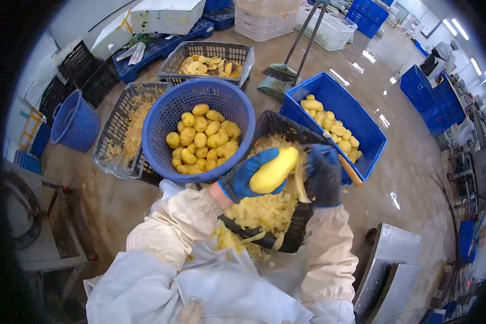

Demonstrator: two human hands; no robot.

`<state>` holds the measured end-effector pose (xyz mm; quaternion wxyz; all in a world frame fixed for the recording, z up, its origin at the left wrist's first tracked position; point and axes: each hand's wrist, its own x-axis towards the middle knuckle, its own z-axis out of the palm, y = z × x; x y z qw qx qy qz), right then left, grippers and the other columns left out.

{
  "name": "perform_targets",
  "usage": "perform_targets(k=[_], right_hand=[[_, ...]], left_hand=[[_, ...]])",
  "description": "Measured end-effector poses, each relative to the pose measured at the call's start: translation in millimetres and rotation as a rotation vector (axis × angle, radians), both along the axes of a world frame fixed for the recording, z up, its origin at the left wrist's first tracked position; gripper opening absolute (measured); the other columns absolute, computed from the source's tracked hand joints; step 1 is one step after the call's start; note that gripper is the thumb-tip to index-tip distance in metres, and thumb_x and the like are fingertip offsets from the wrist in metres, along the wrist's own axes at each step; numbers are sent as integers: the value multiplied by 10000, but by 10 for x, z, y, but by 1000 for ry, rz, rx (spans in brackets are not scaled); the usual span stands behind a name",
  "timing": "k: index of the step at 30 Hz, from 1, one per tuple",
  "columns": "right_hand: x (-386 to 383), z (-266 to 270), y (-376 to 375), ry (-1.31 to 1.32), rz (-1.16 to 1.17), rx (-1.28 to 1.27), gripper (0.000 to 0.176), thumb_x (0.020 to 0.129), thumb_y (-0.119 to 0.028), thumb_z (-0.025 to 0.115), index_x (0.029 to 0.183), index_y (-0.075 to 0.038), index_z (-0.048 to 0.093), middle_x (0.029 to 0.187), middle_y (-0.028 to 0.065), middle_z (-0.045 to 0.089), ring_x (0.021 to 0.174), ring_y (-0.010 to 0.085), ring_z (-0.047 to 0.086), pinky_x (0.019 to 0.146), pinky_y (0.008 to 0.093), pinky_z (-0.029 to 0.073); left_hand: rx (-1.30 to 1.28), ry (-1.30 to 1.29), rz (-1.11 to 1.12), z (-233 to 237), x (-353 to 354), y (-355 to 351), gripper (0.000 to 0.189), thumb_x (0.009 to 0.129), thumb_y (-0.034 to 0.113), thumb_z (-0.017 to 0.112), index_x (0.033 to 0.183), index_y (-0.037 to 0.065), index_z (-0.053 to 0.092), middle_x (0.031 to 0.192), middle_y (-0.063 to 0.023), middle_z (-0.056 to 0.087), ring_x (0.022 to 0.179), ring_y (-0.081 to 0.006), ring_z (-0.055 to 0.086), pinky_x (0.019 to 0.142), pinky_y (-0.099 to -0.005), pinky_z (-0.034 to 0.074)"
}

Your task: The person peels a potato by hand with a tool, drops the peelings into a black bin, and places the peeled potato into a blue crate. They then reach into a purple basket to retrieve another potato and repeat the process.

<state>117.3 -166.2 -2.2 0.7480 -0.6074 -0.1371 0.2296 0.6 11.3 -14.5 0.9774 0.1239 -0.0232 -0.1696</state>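
My left hand point(248, 175), in a blue glove, is closed around a peeled yellow potato point(275, 170). To its right, my right hand point(324, 173), in a dark blue glove, is curled and blurred around a tool with a wooden handle point(350, 170); the tool's working end is hard to make out. A strip of peel point(301, 186) hangs between the hands. Below them is a black crate point(294, 229) holding a heap of pale peelings point(264, 213). The round blue basket point(151, 127) at the left holds several potatoes point(201, 140).
A blue bin point(370, 127) of potatoes stands right of the crate. Black crates point(116, 116) with peelings and potato pieces point(210, 66) lie behind and left. A broom and dustpan point(278, 78) stand ahead. Metal equipment point(389, 264) is at right; a person point(443, 54) is far off.
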Motion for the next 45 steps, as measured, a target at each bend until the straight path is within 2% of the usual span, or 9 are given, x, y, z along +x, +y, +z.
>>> perform_targets(k=[2,5,11,19,30,33,40,42,45], right_hand=[[430,-153,-148,-1307,-163,-696,117,868,-162,586,900,-50,570,778,21,575,638,103,539,525,226,444],[156,66,-175,-29,-70,112,126,862,-151,609,906,-40,570,798,39,607,652,113,562,546,229,447],[-694,93,179,-791,245,-107,147,810,-52,650,922,8,575,792,92,636,633,125,594,586,232,484],[-491,206,33,2,266,25,184,783,-14,673,936,8,573,815,91,640,666,139,621,580,234,491],[-635,139,52,-702,287,-306,196,773,-46,706,935,-11,601,816,27,627,692,79,572,611,212,467],[-423,82,-14,-13,175,-95,149,814,-106,676,911,-19,602,778,8,621,661,66,545,589,200,439],[-32,2,-157,-92,-75,28,139,833,-141,647,892,-25,596,756,24,613,651,91,571,565,199,457],[-492,70,3,-126,119,-68,156,819,-114,663,922,-13,604,802,49,631,691,125,603,572,224,485],[-645,54,93,-354,257,-190,175,787,-75,691,934,-23,613,797,38,639,693,101,598,582,215,474]], left_hand=[[348,24,19,64,-7,-64,474,914,368,504,1271,57,471,1007,-130,615,813,-287,616,726,-400,526],[111,135,65,104,79,-101,504,917,414,479,1269,53,471,1051,-144,608,853,-301,621,753,-434,523],[253,145,317,161,33,-60,541,921,467,439,1255,41,463,1104,-188,585,951,-306,602,797,-382,526],[-61,-57,-45,-36,93,-27,465,930,354,462,1278,45,449,1104,-154,603,895,-231,616,773,-378,517],[1015,-444,537,142,-103,-139,464,881,256,575,1249,-8,473,1125,-134,598,1013,-192,594,875,-325,491],[151,25,-6,184,78,-124,500,867,300,595,1240,-8,471,1107,-147,600,1000,-237,600,854,-356,507],[461,0,104,86,13,-132,385,919,277,531,1201,19,490,1084,-133,596,946,-235,602,819,-353,518],[-248,-48,-109,-69,163,-37,393,939,219,501,1265,16,418,1140,-148,565,999,-234,587,898,-353,484],[351,53,259,47,-1,-94,461,926,339,504,1247,12,446,1135,-153,571,989,-241,591,885,-378,485]])
